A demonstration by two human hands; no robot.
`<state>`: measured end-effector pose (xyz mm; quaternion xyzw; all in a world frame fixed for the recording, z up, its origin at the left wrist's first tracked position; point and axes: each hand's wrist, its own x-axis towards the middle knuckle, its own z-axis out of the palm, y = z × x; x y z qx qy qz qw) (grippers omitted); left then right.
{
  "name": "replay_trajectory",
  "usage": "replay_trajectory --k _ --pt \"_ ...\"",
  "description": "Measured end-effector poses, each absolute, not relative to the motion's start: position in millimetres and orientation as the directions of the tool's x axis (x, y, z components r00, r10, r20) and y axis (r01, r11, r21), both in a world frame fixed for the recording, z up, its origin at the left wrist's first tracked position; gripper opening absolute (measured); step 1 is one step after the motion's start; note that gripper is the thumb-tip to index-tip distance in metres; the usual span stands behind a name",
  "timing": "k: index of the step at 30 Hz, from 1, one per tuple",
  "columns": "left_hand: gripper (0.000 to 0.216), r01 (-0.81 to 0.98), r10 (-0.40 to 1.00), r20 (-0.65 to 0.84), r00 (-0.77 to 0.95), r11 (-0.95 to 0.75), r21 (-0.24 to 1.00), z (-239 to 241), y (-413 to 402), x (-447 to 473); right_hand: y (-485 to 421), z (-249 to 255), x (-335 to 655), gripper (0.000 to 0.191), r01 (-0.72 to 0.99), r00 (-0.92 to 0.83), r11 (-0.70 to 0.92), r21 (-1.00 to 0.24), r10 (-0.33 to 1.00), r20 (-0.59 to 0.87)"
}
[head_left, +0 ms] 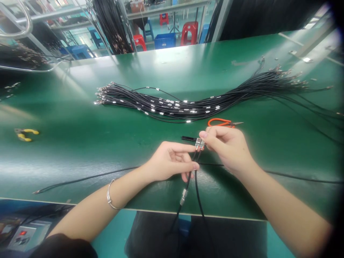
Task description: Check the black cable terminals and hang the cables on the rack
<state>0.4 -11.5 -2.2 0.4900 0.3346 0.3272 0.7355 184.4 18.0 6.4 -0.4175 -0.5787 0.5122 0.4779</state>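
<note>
Between my fingers is a black cable (198, 190), with two strands hanging down past the table edge. My left hand (177, 161) is closed around both strands, its index finger stretched to a small silver connector (199, 143) at their top. The thumb and fingertips of my right hand (228, 145) pinch that connector from the right side. A metal sleeve (184, 197) sits on the left strand below my left hand. Just behind the connector lies a short black stick-like piece (188, 138); whether it touches the connector I cannot tell.
A long bundle of black cables (174, 105) with white tags lies across the green table (80, 143). Orange-handled scissors (221, 123) are beyond my right hand. Yellow-handled pliers (27, 134) rest at the left. A single cable (94, 176) runs sideways beneath my hands.
</note>
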Motion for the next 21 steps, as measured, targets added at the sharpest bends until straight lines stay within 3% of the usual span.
replay_trajectory --k 9,21 --pt "0.051 -0.144 0.807 -0.201 0.555 0.331 0.933 -0.8 -12.3 0.3 19.6 4.0 184.8 0.051 0.024 -0.205 0.091 -0.996 0.975 0.084" --pt "0.050 -0.221 0.768 -0.292 0.569 0.485 0.846 1.7 -13.8 3.7 23.8 -10.6 183.9 0.053 -0.138 -0.402 -0.309 -0.941 0.886 -0.232"
